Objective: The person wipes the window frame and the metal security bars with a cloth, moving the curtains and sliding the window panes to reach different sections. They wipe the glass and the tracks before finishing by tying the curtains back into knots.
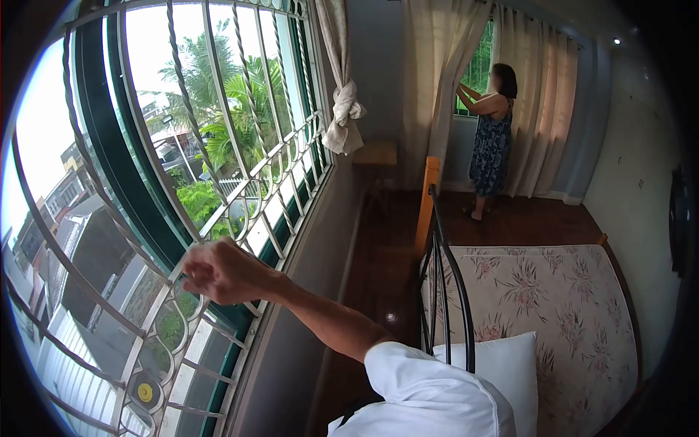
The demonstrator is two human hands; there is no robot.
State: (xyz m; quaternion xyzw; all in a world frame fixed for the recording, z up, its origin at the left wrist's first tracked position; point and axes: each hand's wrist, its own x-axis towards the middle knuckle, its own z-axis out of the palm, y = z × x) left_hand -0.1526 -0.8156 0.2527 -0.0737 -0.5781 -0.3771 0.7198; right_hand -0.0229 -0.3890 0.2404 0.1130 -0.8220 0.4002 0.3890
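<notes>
Here, a pale grille (226, 207) of spiral bars and scrolls

A white pillow (502, 379) lies on the flowered mattress (582, 306), at its left edge. Beyond the far edge, a person (497, 105) in a patterned dress (488, 159) stands beside the beige curtains (542, 116).

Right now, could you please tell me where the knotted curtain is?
In the head view, the knotted curtain hangs at top centre, beside the right end of the near window.
</notes>
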